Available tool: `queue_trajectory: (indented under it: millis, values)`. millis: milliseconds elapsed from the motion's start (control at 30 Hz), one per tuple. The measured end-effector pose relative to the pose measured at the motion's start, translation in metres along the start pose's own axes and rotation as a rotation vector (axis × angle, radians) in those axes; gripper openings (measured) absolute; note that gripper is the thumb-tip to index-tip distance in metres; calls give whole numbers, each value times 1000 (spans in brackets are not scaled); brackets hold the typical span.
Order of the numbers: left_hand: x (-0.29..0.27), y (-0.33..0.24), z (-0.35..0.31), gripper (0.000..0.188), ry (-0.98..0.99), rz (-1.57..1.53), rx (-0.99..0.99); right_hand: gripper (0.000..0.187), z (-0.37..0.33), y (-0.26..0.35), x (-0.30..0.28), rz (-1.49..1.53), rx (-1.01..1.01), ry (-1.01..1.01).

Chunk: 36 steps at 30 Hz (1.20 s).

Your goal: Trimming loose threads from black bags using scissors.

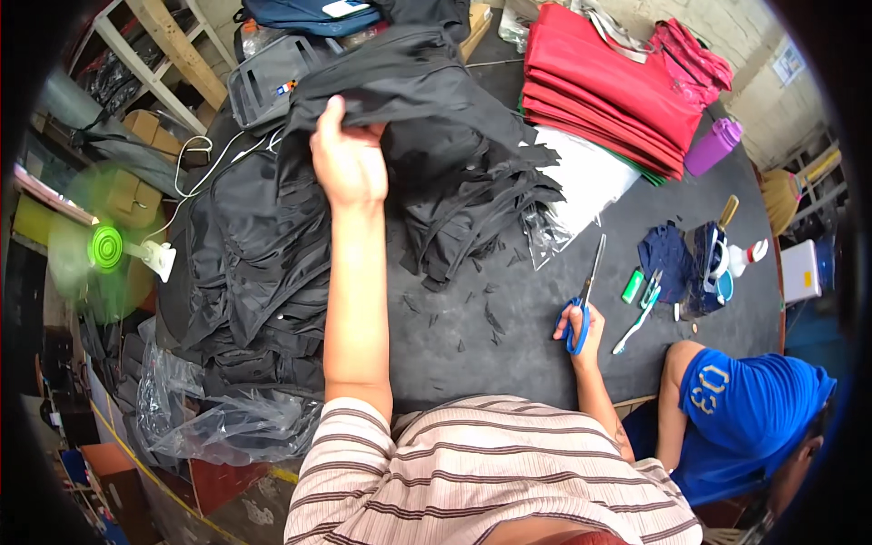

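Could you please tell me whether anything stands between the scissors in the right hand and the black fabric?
Nothing upright does; only clear plastic and black scraps lie on the tabletop between the scissors in the right hand and the black fabric.

From here, the fingers of the left hand are mostly concealed by black fabric; grip cannot be verified. Fan: blades blurred, count indeterminate. Blue bag: truncated at upper edge. Wall notice: print too small to read.
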<state>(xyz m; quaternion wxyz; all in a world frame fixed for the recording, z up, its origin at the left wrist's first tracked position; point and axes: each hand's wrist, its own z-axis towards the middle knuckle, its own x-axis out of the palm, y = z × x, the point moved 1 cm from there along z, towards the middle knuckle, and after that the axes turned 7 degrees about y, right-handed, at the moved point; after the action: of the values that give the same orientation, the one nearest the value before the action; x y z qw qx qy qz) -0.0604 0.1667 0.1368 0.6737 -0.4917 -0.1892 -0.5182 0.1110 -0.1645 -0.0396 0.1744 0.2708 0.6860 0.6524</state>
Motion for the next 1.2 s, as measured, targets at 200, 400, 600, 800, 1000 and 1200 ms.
queue_trajectory:
  millis: [200, 400, 600, 800, 1000, 1200]
  values:
    - [-99, 43, -41, 14, -288, 451, -519, 23, 21, 35, 30, -34, 82, -113]
    - [-42, 52, -125, 25, -331, 725, 29, 22, 54, 73, 52, -43, -135, -132]
    - [-7, 61, -123, 48, 27, 521, -805, 23, 82, 98, 87, -39, -291, -29]
    - [1, 97, -125, 13, -26, 349, -908, 30, 87, 92, 101, -282, -343, -26]
    - [-13, 110, -140, 15, -64, 218, -925, 18, 97, 78, 88, -198, -279, -57]
    - [-12, 109, -146, 15, -91, 173, -848, 16, 99, 57, 45, 46, -217, -249]
